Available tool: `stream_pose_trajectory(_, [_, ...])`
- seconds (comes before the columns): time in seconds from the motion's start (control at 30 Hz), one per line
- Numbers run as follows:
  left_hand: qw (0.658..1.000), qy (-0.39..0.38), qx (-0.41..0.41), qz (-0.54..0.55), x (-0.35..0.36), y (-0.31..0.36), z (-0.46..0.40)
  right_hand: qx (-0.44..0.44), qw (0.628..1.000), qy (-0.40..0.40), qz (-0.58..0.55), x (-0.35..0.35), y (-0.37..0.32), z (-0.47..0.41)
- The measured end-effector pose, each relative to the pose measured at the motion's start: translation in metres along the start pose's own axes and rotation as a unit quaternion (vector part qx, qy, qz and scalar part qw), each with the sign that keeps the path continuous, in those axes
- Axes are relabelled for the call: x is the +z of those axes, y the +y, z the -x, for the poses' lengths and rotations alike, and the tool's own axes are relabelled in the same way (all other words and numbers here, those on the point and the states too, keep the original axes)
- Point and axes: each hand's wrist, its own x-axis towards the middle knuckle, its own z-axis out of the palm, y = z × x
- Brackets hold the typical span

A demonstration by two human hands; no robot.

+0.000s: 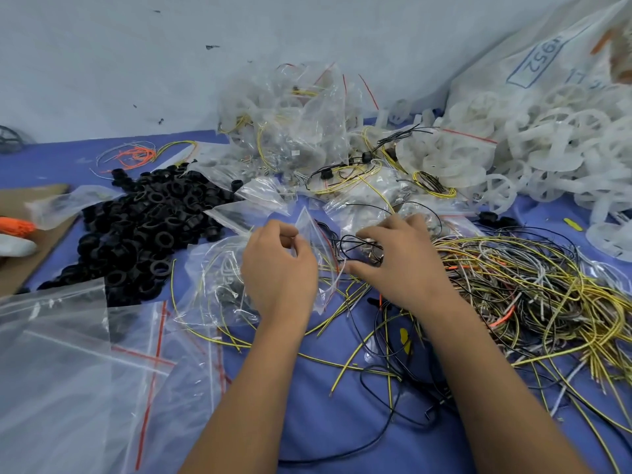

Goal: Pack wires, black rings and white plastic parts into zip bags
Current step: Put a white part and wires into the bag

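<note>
Over blue table, hands curled on zip bag

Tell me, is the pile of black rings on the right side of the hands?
No, the black rings lie left of the left hand; tangled wires lie to the right.

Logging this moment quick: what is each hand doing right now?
Left hand: pinches the edge of a small zip bag.
Right hand: fingers curled on a black wire at the bag's mouth.
</note>
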Motion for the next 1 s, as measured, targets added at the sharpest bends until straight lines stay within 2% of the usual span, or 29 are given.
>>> stream_pose_trajectory(0.37, [0.999,-0.009,0.013,0.036,-0.001,0.003,0.002,0.036,0.999,0.026,0.006,-0.005,0.001,0.000])
stream_pose_trajectory(0.47, [0.995,0.047,0.034,0.081,-0.004,0.011,0.004,0.033,0.999,0.013,0.025,-0.006,0.001,0.000])
stream_pose_trajectory(0.57, [0.978,0.136,-0.004,0.156,-0.009,0.015,0.002,0.030,0.999,0.016,-0.004,-0.005,-0.002,0.000])
stream_pose_trajectory(0.67, [0.957,0.198,-0.063,0.203,-0.012,0.012,-0.005,0.021,0.986,0.109,-0.121,-0.007,-0.016,-0.005])
stream_pose_trajectory(0.73, [0.952,0.207,-0.086,0.209,-0.012,0.011,-0.006,0.011,0.983,0.133,-0.128,-0.007,-0.027,-0.018])
stream_pose_trajectory(0.8, [0.953,0.197,-0.095,0.209,-0.013,0.011,-0.008,-0.002,0.992,0.074,-0.097,-0.002,-0.040,-0.040])
stream_pose_trajectory(0.9, [0.965,0.138,-0.089,0.203,-0.009,0.011,-0.006,-0.013,0.998,-0.054,0.006,0.013,-0.055,-0.071])
stream_pose_trajectory(1.0, [0.987,0.054,-0.023,0.152,-0.006,0.017,0.005,-0.029,0.986,-0.116,0.120,0.026,-0.057,-0.090])
